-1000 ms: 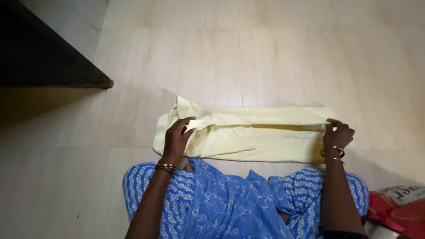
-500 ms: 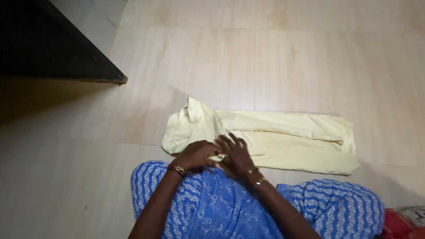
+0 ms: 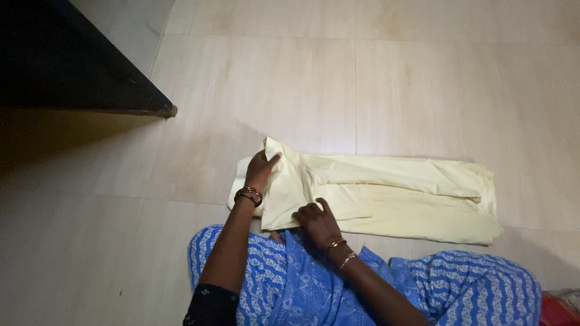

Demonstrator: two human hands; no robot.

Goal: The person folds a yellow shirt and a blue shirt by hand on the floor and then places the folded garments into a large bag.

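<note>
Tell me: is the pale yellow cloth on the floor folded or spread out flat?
Folded. The pale yellow cloth lies as a long narrow band with layered edges showing, and the left hand presses a turned-over flap at its end.

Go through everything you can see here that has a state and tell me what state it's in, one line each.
pale yellow garment: folded lengthwise, lying flat on the floor, its left end being turned over.
left hand: gripping the garment's raised left end.
right hand: pressed flat on the garment's near edge.
tiled floor: bare where it shows, partly in shadow at left.
</note>
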